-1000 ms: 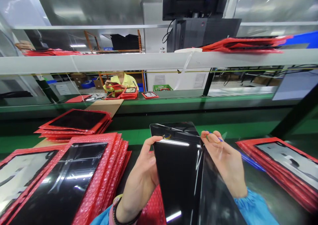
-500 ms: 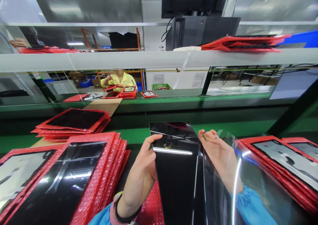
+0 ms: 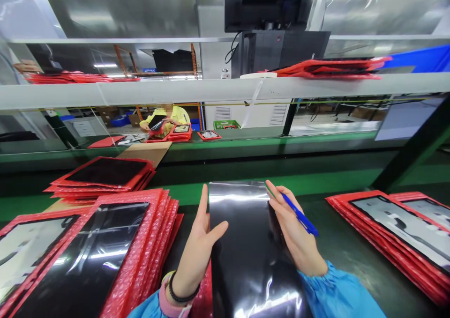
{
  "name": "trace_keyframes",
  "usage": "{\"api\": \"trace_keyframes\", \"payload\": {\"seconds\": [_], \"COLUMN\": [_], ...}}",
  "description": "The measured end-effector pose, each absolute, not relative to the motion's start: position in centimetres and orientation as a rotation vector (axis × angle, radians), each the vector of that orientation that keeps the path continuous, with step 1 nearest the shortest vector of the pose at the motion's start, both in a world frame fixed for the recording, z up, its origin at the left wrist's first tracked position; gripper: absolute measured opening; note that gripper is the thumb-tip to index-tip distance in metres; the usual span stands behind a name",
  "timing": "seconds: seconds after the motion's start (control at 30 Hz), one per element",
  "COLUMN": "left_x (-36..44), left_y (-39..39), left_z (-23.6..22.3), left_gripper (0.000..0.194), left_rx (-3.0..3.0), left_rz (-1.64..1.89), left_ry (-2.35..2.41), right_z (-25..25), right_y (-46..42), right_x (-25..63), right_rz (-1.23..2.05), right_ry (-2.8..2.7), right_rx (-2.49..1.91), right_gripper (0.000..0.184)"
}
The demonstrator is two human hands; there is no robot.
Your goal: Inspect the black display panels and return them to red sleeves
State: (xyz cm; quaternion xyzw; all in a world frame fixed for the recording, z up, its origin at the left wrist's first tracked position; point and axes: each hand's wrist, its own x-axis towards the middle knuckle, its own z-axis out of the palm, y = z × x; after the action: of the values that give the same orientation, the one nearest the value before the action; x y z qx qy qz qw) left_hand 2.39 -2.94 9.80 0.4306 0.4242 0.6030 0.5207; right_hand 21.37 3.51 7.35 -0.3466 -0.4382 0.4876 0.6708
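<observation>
Upright in front of me is a black glass screen panel [image 3: 242,243], with glossy clear film over its face that ripples near the bottom. My left hand [image 3: 197,245] lies along its left edge, index finger stretched up and thumb over the front. It looks open, its palm against the side. At the top right edge, fingertips of my right hand [image 3: 293,236] touch the panel or film. A blue pen [image 3: 300,215] is tucked in that hand, slanting across the fingers. Red bubble wrap [image 3: 204,292] shows partly behind the panel's lower left.
To the left stand stacked red bubble-wrap pouches [image 3: 154,243] with a black screen [image 3: 91,257] on top. Another pouch stack [image 3: 105,173] sits behind. Pouches with grey-backed panels [image 3: 397,219] lie right. Beyond the shelf bar [image 3: 176,91], a person in yellow [image 3: 179,114] handles a dark panel.
The clear film, held out to the right of the panel before, now lies over its face. My right hand has moved in to the panel's edge; my left thumb and fingers have spread.
</observation>
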Motion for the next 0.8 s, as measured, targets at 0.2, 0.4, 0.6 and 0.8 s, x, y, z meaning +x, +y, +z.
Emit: {"api": "trace_keyframes", "payload": {"seconds": [0.2, 0.4, 0.6, 0.8], "left_x": [0.4, -1.0, -0.7, -0.4], "left_y": [-1.2, 1.6, 1.4, -0.8], "left_z": [3.5, -4.7, -7.1, -4.5], "left_gripper": [0.068, 0.075, 0.054, 0.066], "left_rx": [0.85, 0.828, 0.918, 1.058], "left_rz": [1.455, 1.439, 1.395, 1.314], "left_ry": [1.215, 1.291, 1.386, 1.513], "right_z": [4.1, 1.4, -1.1, -2.3], "right_y": [3.8, 2.4, 2.4, 2.3], "right_x": [26.0, 30.4, 31.1, 31.2], "right_rz": [0.948, 1.144, 1.254, 1.081], "right_ry": [-1.161, -1.413, -1.445, -1.413], "right_rx": [-0.99, -1.187, -1.187, -1.23], "right_gripper": [0.031, 0.034, 0.041, 0.042]}}
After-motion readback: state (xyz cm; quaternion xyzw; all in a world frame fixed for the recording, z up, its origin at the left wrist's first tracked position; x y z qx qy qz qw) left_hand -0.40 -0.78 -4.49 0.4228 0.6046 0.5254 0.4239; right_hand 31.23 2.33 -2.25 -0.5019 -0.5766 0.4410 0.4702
